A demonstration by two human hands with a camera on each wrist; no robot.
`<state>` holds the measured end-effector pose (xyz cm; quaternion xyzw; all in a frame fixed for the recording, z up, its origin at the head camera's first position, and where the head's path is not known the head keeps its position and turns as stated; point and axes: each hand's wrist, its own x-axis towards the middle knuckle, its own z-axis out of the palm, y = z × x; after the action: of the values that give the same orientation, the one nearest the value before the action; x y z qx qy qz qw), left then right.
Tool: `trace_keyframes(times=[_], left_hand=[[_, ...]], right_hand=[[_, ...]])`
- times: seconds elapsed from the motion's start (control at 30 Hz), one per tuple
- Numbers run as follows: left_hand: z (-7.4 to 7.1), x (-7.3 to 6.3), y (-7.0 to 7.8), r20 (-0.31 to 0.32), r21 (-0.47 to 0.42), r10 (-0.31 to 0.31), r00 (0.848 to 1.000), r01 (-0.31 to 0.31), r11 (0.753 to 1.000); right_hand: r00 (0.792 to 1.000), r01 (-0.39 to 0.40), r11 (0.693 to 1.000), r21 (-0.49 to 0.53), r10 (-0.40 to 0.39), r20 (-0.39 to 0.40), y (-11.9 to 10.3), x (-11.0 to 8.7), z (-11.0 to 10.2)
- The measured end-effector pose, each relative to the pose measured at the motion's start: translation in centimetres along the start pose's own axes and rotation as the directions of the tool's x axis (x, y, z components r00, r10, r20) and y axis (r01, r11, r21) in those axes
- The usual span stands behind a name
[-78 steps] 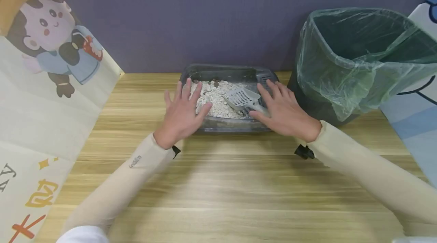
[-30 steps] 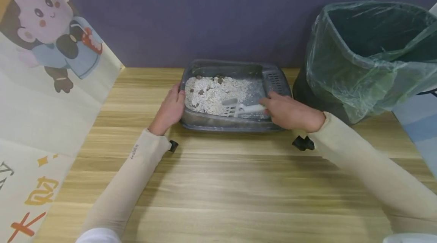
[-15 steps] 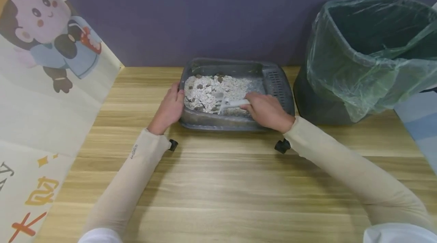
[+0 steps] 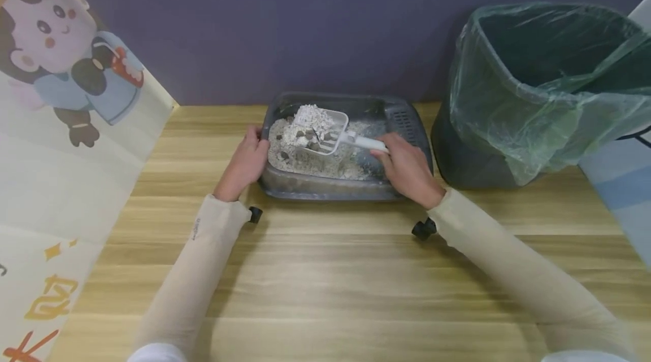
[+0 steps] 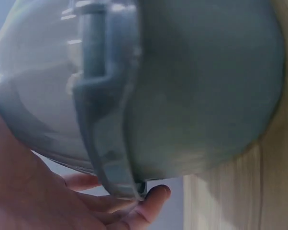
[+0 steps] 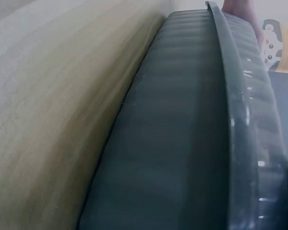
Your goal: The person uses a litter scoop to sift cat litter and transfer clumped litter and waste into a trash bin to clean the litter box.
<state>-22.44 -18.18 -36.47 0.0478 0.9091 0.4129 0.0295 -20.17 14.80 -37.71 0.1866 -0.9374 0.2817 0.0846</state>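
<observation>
My right hand (image 4: 407, 167) grips the handle of a pale slotted litter scoop (image 4: 371, 143), held over the dark grey litter box (image 4: 325, 187). A heap of white litter (image 4: 311, 119) with several brownish clumps lies in the scoop. More litter covers the left and middle of the box floor. At the box's left end, my left hand (image 4: 244, 161) holds the rim; the left wrist view shows its fingers (image 5: 146, 208) curled around the edge. In the right wrist view the box's side wall (image 6: 168, 120) fills the middle, and the scoop is out of sight.
To the right of the box stands a grey trash bin (image 4: 473, 153) lined with a thin green bag (image 4: 524, 125). Behind the box rises a purple wall (image 4: 305, 29). The wooden table (image 4: 325, 271) extends toward me, with a cartoon-printed panel (image 4: 66, 79) along its left side.
Both hands were spread above the box; the left then took hold of its rim, the right the scoop. The scoop has pushed left through the litter and now is raised, loaded.
</observation>
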Motion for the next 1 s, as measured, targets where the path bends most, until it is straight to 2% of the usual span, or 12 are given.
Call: trace_keyframes(times=[0.13,0.3,0.73,1.0], left_hand=[[0.13,-0.14,-0.17,0.013,-0.011,0.025,1.0,-0.024,1.0],[0.26,-0.23,-0.26,-0.002,0.003,0.058,0.998,-0.058,0.998],[0.23,-0.31,-0.27,0.003,0.015,0.066,0.998,-0.066,0.998],[0.12,-0.4,-0.11,0.004,0.026,0.056,0.998,-0.056,0.998]], right_hand=[[0.998,0.016,1.0,0.01,-0.015,-0.054,0.09,-0.28,0.26],[0.997,0.037,0.999,0.033,-0.035,-0.074,0.23,-0.39,0.5],[0.985,0.059,0.997,0.049,-0.05,-0.167,0.46,-0.54,0.66],[0.985,0.077,0.995,0.059,-0.067,-0.161,0.5,-0.43,0.63]])
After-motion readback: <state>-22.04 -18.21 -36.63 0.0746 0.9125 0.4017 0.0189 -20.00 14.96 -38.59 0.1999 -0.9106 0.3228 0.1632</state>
